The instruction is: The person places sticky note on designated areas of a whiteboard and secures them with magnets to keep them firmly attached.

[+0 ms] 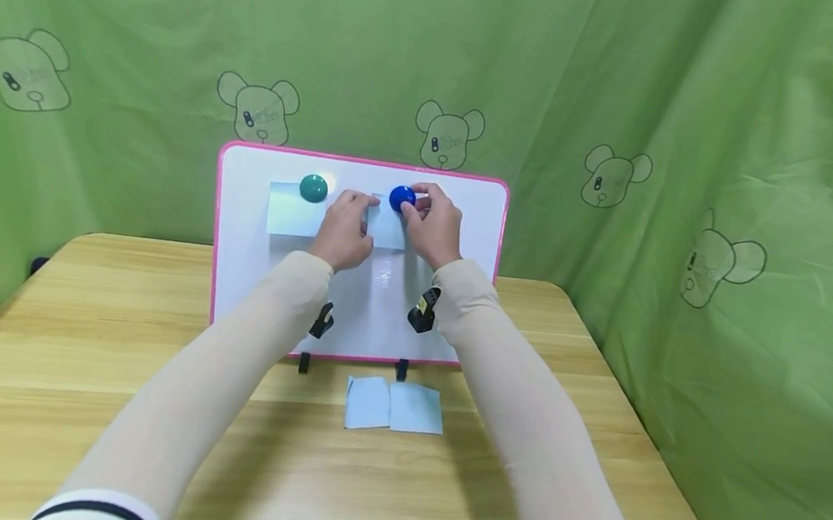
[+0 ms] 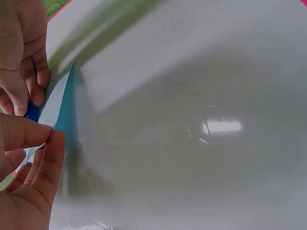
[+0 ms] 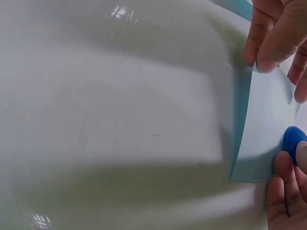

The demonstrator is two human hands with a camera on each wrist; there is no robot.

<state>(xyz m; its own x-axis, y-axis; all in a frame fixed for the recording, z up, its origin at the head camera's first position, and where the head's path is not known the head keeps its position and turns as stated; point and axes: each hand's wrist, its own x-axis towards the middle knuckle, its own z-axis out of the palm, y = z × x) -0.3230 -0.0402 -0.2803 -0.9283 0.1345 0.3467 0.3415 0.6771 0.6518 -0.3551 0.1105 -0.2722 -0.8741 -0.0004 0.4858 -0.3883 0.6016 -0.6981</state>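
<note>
A pink-framed whiteboard (image 1: pixel 242 277) stands upright on the table. On its upper left, a light blue paper (image 1: pixel 286 210) lies under a round green magnet (image 1: pixel 314 188). My left hand (image 1: pixel 345 230) pinches the left edge of a second light blue paper (image 1: pixel 387 228), seen at a slant in the right wrist view as a blue sheet (image 3: pixel 265 115). With thumb and fingers, my right hand (image 1: pixel 435 224) grips a round blue magnet (image 1: pixel 402 198) at that paper's upper part. The left wrist view shows the magnet mostly hidden behind fingers.
Two light blue papers (image 1: pixel 416 408) lie side by side on the wooden table (image 1: pixel 114 348) in front of the board. Black feet (image 1: pixel 304 362) support the board's lower edge. A green curtain (image 1: pixel 376 55) with bear drawings hangs behind and to the right.
</note>
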